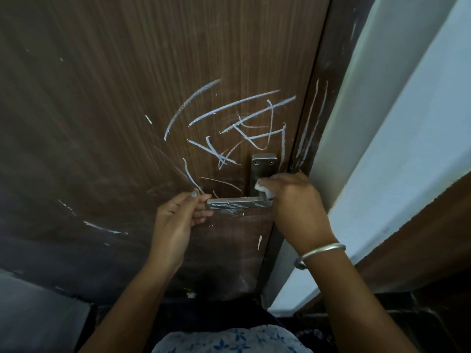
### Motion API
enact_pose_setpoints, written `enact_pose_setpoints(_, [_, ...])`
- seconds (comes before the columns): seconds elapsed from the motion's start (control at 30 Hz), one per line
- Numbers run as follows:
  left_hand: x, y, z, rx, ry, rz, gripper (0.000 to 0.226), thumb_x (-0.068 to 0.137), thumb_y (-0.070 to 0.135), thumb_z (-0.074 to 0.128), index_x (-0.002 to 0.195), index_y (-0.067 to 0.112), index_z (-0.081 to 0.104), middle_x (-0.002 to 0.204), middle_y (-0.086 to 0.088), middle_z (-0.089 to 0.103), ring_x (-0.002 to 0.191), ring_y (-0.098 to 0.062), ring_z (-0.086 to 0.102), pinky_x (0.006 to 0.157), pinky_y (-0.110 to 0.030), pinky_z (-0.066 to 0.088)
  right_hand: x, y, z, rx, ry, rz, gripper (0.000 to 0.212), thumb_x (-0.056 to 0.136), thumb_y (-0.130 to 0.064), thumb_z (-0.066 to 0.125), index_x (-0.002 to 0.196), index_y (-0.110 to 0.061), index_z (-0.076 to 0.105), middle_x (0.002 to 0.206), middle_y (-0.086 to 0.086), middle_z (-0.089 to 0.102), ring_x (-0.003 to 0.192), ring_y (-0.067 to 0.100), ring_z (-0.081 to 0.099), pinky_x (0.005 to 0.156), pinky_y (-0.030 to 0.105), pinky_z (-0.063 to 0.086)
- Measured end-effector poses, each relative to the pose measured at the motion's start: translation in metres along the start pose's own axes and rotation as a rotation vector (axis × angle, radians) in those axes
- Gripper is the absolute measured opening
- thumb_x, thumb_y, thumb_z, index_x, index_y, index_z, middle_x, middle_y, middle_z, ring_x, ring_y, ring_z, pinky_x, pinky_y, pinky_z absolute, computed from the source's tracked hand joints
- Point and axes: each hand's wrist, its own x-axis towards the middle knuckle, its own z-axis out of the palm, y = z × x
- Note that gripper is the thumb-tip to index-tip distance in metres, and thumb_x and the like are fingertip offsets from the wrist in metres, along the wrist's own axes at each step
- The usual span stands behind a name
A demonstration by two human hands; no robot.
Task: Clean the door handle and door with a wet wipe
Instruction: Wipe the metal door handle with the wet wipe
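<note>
We see the left hand (178, 215) pinching the free end of the flat grey metal lever handle (237, 203), thumb on top. The right hand (293, 200), wearing a silver bangle (319, 252), clamps a crumpled white wet wipe (263, 188) against the handle's pivot end. This is near the right edge of the brown wood-grain door (102, 123), which is streaked with white chalk scribbles (242, 123).

home interior | chalk-scribbled wooden door (127, 98) | painted wall (420, 123)
</note>
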Motion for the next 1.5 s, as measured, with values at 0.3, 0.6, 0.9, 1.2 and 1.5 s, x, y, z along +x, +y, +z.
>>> enact_pose_setpoints(0.3, [-0.001,0.001,-0.001,-0.022,-0.002,-0.032,0.033,0.093,0.022,0.048,0.073,0.025,0.073,0.075,0.002,0.074,0.070,-0.012,0.068,0.064,-0.023,0.050,-0.012,-0.001,-0.006,0.013,0.012,-0.018,0.033,0.075,-0.006,0.041,0.074,-0.011,0.074,0.073,0.008,0.070,0.067,0.029,0.062,0.066,0.027,0.046])
enact_pose_setpoints(0.6, [-0.003,0.005,-0.002,-0.056,-0.021,-0.040,0.030,0.093,0.021,0.046,0.077,0.024,0.072,0.073,0.003,0.074,0.069,-0.009,0.067,0.060,-0.016,0.051,-0.017,-0.009,0.000,0.023,0.103,-0.057,0.027,0.078,-0.008,0.047,0.077,-0.006,0.075,0.077,0.011,0.073,0.069,0.029,0.066,0.069,0.035,0.056])
enact_pose_setpoints(0.9, [-0.002,0.003,-0.005,-0.068,-0.049,-0.027,0.035,0.093,0.022,0.046,0.073,0.027,0.075,0.073,0.003,0.073,0.070,-0.010,0.066,0.060,-0.017,0.051,-0.019,-0.018,0.006,-0.120,0.147,0.047,0.034,0.079,-0.013,0.041,0.083,-0.003,0.073,0.077,0.013,0.071,0.073,0.032,0.064,0.072,0.033,0.053])
enact_pose_setpoints(1.2, [-0.001,0.003,-0.002,-0.079,-0.037,-0.023,0.029,0.094,0.019,0.045,0.079,0.020,0.071,0.073,0.002,0.072,0.069,-0.012,0.064,0.061,-0.019,0.051,-0.020,-0.043,0.016,-0.115,0.143,0.104,0.021,0.061,0.001,0.077,0.081,-0.003,0.070,0.076,0.015,0.069,0.069,0.031,0.066,0.069,0.036,0.054])
enact_pose_setpoints(1.5, [-0.001,0.000,-0.001,-0.076,-0.001,0.000,0.030,0.094,0.021,0.046,0.079,0.020,0.072,0.076,-0.003,0.071,0.074,-0.017,0.064,0.065,-0.025,0.052,-0.008,-0.069,0.037,-0.023,0.105,-0.018,0.026,0.066,-0.005,0.078,0.091,-0.006,0.070,0.084,0.011,0.070,0.077,0.029,0.066,0.073,0.036,0.053])
